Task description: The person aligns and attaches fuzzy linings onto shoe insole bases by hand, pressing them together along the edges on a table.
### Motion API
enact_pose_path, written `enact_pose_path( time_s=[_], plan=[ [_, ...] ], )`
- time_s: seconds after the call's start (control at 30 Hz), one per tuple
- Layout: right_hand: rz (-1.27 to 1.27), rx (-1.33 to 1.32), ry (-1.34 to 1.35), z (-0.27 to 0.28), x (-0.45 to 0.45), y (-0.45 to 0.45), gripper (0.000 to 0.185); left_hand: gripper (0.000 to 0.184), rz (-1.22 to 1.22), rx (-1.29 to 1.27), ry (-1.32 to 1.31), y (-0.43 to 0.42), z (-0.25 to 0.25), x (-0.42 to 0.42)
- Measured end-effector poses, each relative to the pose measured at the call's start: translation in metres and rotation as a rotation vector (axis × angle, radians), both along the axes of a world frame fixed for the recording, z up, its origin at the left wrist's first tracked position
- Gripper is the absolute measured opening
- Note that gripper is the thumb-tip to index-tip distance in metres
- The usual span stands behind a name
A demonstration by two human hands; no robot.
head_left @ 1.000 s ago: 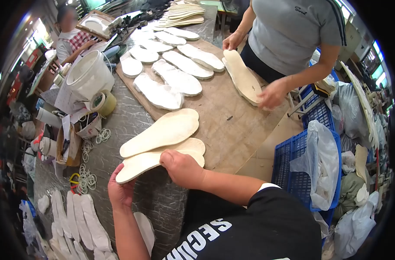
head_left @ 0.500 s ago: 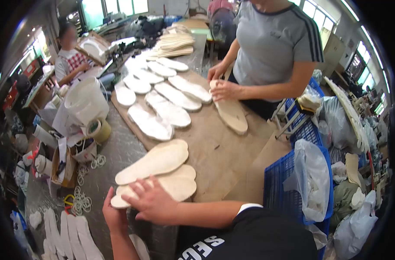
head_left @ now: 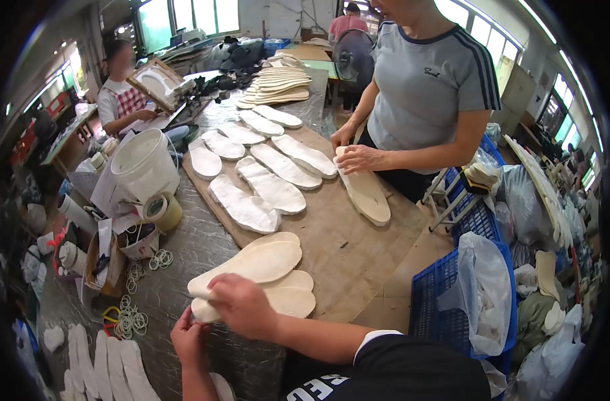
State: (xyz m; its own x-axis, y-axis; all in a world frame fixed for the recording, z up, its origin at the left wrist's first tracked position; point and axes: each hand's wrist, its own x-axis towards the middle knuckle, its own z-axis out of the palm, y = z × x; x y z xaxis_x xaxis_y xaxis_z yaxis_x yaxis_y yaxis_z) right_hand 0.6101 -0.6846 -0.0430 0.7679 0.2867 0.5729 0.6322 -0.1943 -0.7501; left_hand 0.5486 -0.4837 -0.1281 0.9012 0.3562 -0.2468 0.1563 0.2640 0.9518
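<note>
The right hand [head_left: 248, 311], spread flat on the near insoles [head_left: 291, 295] half a second ago, is now curled over their left end. Since a second ago, the co-worker's left hand [head_left: 363, 159] has moved to the far end of another insole [head_left: 366, 197], and the fan [head_left: 353, 56] has come into view.

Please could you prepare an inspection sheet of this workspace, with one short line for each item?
Surface: brown board on a dark, wrinkled tabletop.
Work pieces: upper beige foot-shaped piece; lower beige pieces, overlapping; white foot-shaped pieces lie on the board.
Clutter: white bucket, pale loops, and a plastic bag in a blue crate.
Hands: left hand at the lower pieces' left end; right hand over them, blurred, grip unclear.
Cables: thin dark lines on the back wall, possibly cables.
Surroundings: co-worker in grey handling another beige piece; fan behind.
</note>
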Motion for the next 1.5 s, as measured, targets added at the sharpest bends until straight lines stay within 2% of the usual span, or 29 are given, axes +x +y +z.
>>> enact_pose_path(
  time_s=[0.1,0.13,0.17,0.23,0.33,0.43,0.47,0.53,0.6,0.7,0.73,0.83,0.9,0.97,1.03,1.1,1.2,1.27,1.37,1.47,1.5],
  plan=[
    [-0.037,0.115,0.069,0.018,0.008,-0.031,0.011,0.062,0.057,0.172,0.125,0.000,-0.004,-0.009],
    [-0.007,0.152,0.111,0.019,0.010,-0.037,0.010,0.059,0.056,0.292,0.107,-0.001,-0.006,-0.008],
    [0.024,0.189,0.111,0.022,0.012,-0.040,0.008,0.050,0.068,0.290,-0.045,-0.002,-0.017,-0.009],
    [0.046,0.219,0.087,0.017,0.011,-0.037,0.008,0.042,0.195,0.307,-0.084,-0.024,0.017,-0.003],
    [0.071,0.191,0.099,0.012,0.002,-0.024,0.009,0.030,0.140,-0.202,-0.133,-0.036,0.059,-0.001],
    [0.071,0.147,0.034,0.004,-0.002,-0.016,0.009,0.028,0.032,-0.053,-0.046,-0.037,0.073,0.003],
    [0.069,0.147,0.023,0.002,-0.003,-0.014,0.010,0.030,0.048,-0.129,-0.018,-0.035,0.073,0.003],
    [0.063,0.142,-0.003,0.000,-0.005,-0.013,0.011,0.034,0.057,-0.117,-0.006,-0.030,0.065,0.005],
    [0.082,0.214,0.036,-0.004,-0.005,-0.015,0.011,0.038,0.058,-0.115,0.018,-0.029,0.064,0.006],
    [0.087,0.338,0.109,-0.009,-0.003,-0.026,0.007,0.034,0.008,-0.066,0.048,-0.022,0.046,0.006],
    [0.063,0.391,0.129,-0.007,-0.003,-0.031,0.008,0.027,0.028,-0.023,0.076,-0.022,0.040,0.007],
    [0.000,0.630,0.297,-0.002,-0.003,-0.053,0.012,0.023,-0.008,0.162,0.188,-0.017,0.019,0.007],
    [-0.055,0.738,0.261,0.008,0.006,-0.076,0.013,0.020,0.003,0.276,0.179,-0.012,0.000,0.006],
    [-0.243,0.855,0.307,0.012,0.017,-0.098,0.013,0.020,0.016,0.434,0.212,-0.013,-0.010,0.005],
    [-0.360,0.964,0.216,0.000,0.038,-0.135,0.022,0.020,0.028,0.548,0.205,-0.014,-0.009,0.004],
    [-0.488,0.962,0.224,0.008,0.046,-0.166,0.025,0.021,0.028,0.674,0.186,-0.015,-0.005,0.003],
    [-0.604,1.118,0.147,0.024,0.051,-0.197,0.026,0.023,0.007,0.865,0.144,-0.013,0.001,0.002],
    [-0.448,1.170,0.108,0.024,0.046,-0.220,0.027,0.026,-0.023,0.973,0.124,-0.009,0.002,0.002],
    [-0.270,1.158,0.044,0.026,0.030,-0.236,0.029,0.030,-0.007,1.071,0.294,-0.015,0.022,0.001],
    [-0.111,1.151,0.028,0.047,0.009,-0.214,0.029,0.035,-0.078,1.335,0.136,-0.030,0.050,-0.012],
    [-0.023,1.108,0.055,0.055,0.003,-0.203,0.030,0.036,-0.102,1.279,-0.029,-0.041,0.070,-0.016]
  ],
)
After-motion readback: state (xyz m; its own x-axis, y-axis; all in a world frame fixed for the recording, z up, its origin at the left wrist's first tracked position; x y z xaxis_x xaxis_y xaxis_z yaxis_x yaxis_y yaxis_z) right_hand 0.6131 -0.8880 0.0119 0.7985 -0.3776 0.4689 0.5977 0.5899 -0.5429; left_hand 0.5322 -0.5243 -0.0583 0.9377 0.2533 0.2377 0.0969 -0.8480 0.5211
